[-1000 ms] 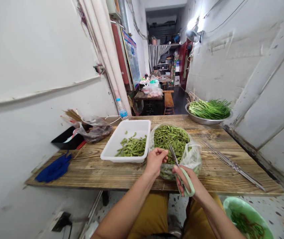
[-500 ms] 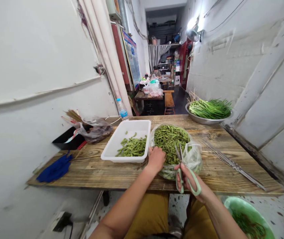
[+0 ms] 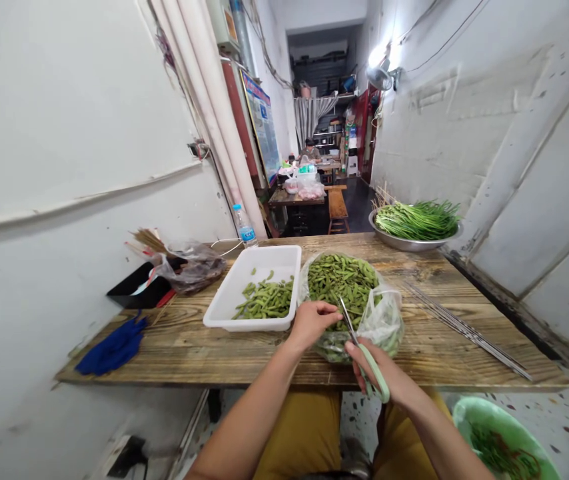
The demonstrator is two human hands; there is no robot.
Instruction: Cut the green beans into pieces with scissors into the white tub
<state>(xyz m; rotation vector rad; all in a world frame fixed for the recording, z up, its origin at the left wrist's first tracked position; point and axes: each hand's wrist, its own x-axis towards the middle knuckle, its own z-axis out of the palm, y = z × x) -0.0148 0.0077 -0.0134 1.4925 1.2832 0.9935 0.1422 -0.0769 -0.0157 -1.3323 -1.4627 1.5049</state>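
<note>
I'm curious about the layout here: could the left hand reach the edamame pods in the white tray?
Probably yes: the left hand is near the open white tray, and only its raised side seems to stand between hand and edamame pods.

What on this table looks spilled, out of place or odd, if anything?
I see nothing spilled: the green pods I can make out sit in the white tub and the plastic bag. Slightly untidy, perhaps, is the blue cloth, crumpled near the left end of the table.
</note>
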